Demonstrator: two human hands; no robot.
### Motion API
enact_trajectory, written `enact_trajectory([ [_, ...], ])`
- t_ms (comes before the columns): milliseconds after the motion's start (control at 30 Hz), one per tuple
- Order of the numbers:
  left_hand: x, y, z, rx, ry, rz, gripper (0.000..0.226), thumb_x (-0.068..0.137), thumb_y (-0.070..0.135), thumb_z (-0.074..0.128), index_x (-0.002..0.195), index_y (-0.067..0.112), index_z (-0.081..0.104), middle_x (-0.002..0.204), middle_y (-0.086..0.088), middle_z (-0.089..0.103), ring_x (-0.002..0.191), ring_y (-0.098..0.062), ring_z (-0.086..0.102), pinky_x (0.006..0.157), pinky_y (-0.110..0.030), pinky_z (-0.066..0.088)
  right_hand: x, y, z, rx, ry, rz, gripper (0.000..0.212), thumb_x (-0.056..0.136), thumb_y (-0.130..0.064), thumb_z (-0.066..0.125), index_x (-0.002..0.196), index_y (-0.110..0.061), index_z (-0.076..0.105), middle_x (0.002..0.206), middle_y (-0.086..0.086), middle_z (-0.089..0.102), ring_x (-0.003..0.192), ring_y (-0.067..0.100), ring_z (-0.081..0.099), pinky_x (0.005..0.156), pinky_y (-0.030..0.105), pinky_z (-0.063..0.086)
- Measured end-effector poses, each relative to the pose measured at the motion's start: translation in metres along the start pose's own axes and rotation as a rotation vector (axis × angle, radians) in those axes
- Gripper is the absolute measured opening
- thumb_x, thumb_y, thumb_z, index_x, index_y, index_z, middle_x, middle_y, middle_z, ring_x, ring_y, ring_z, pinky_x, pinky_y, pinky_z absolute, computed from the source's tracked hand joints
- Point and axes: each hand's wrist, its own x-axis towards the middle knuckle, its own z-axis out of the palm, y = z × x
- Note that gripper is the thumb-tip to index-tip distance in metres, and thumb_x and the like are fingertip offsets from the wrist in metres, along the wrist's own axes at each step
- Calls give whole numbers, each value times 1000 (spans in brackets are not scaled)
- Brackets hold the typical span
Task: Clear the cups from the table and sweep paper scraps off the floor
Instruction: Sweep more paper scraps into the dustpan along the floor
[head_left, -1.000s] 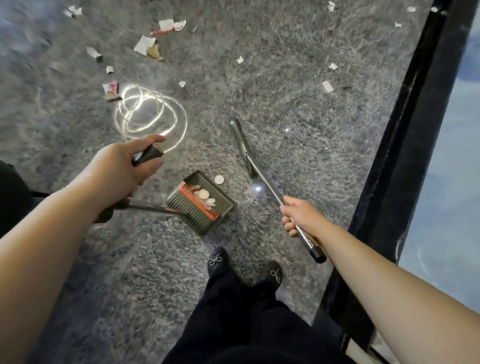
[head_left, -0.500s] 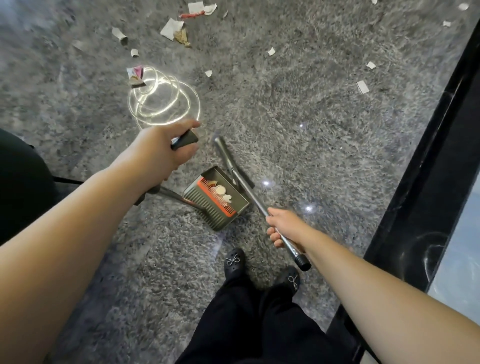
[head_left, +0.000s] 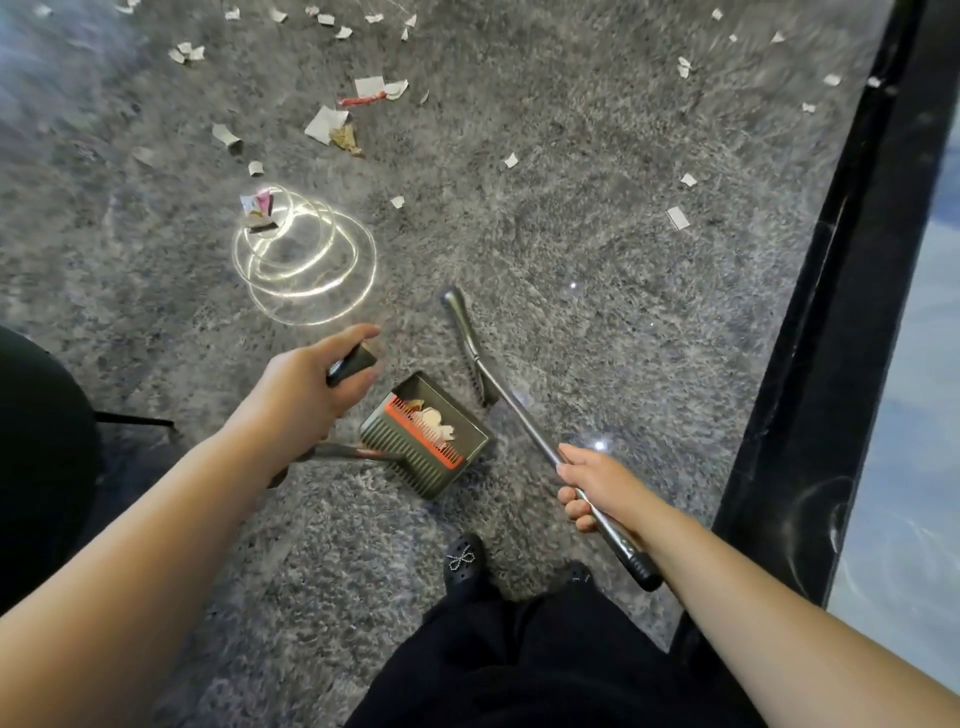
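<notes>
My left fingers (head_left: 358, 382) curl round black dustpan handle (head_left: 350, 362); right fingers (head_left: 574, 506) wrap smooth metal broom pole (head_left: 524, 423). Broom head (head_left: 465, 338) swung clear of ribbed dustpan (head_left: 431, 434) since half-second ago.

A dustpan (head_left: 423, 436) sat before the feet (head_left: 465, 564), broom (head_left: 470, 343) to its right, paper scraps (head_left: 324, 124) scattered on the floor (head_left: 571, 234) beyond.

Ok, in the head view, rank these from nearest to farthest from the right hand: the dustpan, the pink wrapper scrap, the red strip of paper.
From the right hand:
1. Dustpan, just to its left on the floor, beside the broom.
2. Pink wrapper scrap, farther up and left, at the edge of the light reflection.
3. Red strip of paper, farthest, near the top among the white scraps.
</notes>
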Motion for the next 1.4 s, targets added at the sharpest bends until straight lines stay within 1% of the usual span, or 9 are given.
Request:
enact_trajectory([
  [100,4,12,1,0,14,6,43,90,36,66,126,55,52,77,18,59,46,1,54,48,-15,40,-9,-12,-16,72,47,-17,56,101,-9,38,152,-22,19,58,3,40,36,8,35,34,18,30],
  [300,40,69,10,44,-10,67,44,92,37,64,129,56,49,82,22,58,47,4,55,41,-9,37,-23,-43,-59,174,133,-69,52,102,-9,37,151,-20,23,61,5,39,34,7,34,34,17,29],
  [467,96,130,25,82,-12,128,46,92,36,64,134,50,49,86,23,59,55,-2,56,54,-17,41,-21,-87,-112,172,185,-86,45,101,-7,37,145,-9,30,61,5,37,33,6,32,33,16,27],
  [600,146,181,39,122,8,126,46,93,38,61,136,49,47,85,12,62,56,-9,55,53,-24,42,-17,-135,-162,188,180,-62,52,102,-9,37,151,-21,23,63,5,36,32,6,32,31,18,28],
  [767,205,233,46,124,54,139,45,94,41,60,135,50,46,92,6,62,67,-12,59,59,-26,43,-11,-192,-208,165,164,-71,46,103,-9,35,148,-15,28,65,4,37,33,6,32,33,16,28],
  [867,234,253,41,109,89,154,41,93,40,60,130,52,48,90,10,60,69,-19,61,56,-23,43,-3,-224,-227,160,150,-88,41,103,-10,34,144,-13,32,65,5,37,33,6,32,33,16,28],
  [1100,310,279,27,105,159,134,42,92,42,61,130,54,47,87,18,55,69,-5,56,57,-27,46,31,-300,-252,161,160,-94,53,102,-12,39,151,-21,22,67,6,40,33,7,35,33,18,31],
  [1267,384,291,20,79,95,80,41,93,44,59,130,55,46,92,3,62,58,-21,58,51,-28,48,67,-365,-263,136,180,-112,51,100,-11,40,148,-22,29,62,5,39,34,8,33,34,17,30],
  [1400,434,300,10,96,84,86,40,93,44,58,130,54,46,86,5,62,59,-20,57,57,-34,54,95,-415,-269,106,189,-121,48,99,-10,42,145,-19,34,57,3,41,34,7,35,34,16,30],
])
